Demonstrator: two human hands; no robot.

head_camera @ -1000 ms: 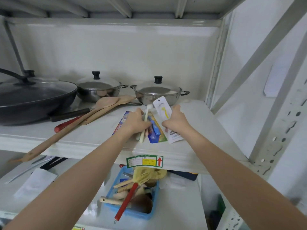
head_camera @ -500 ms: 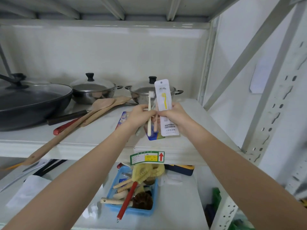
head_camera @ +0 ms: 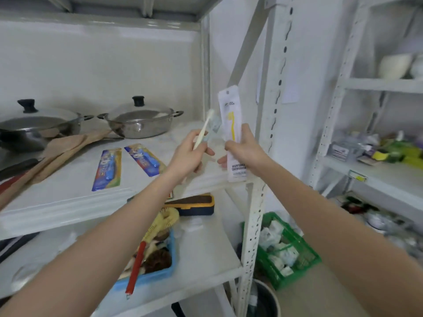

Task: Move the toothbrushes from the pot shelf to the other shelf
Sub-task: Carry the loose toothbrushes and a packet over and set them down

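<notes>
Shelf bins: blue tray (head_camera: 170, 272) holds brushes, green basket (head_camera: 307, 253) packets.

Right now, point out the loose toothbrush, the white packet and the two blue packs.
loose toothbrush (head_camera: 204, 128): head view, mid-handle.
white packet (head_camera: 231, 110): head view, upper front.
left blue pack (head_camera: 107, 169): head view, centre.
right blue pack (head_camera: 145, 159): head view, centre.

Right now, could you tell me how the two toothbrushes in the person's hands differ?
The cream loose toothbrush in the left hand is unwrapped and tilted; the yellow toothbrush in its white packet, in the right hand, is sealed and nearly upright. Both are held off the shelf.
</notes>
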